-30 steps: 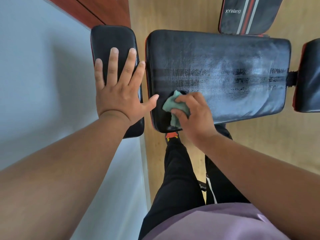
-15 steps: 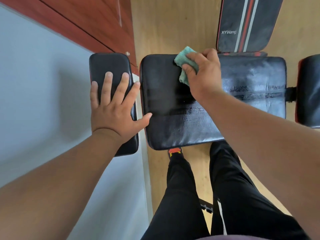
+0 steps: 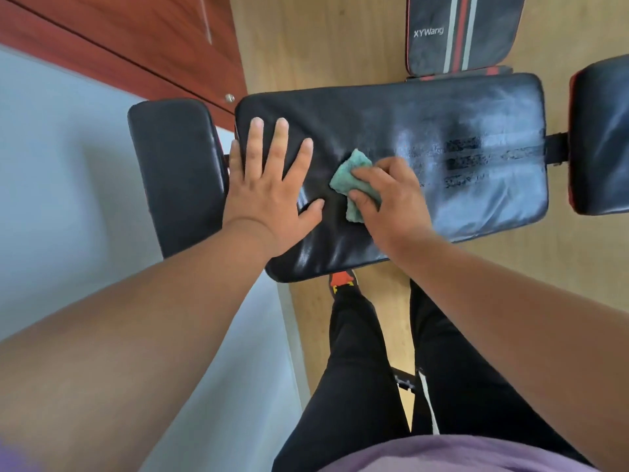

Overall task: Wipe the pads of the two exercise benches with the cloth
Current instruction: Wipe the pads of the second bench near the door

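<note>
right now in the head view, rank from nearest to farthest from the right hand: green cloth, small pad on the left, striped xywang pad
1. green cloth, pinched in the right hand.
2. small pad, left, past the left hand.
3. striped XYWang pad, on the floor at the top.

Floor [image 3: 306, 46]: light wood planks, matte. Wall [image 3: 68, 165]: pale grey-blue, plain, at left. Cabinet [image 3: 136, 32]: red-brown wood, dark seam lines, small round metal knob [image 3: 229, 97] nr its edge. Light: soft daylight, no hard shadows.
</note>
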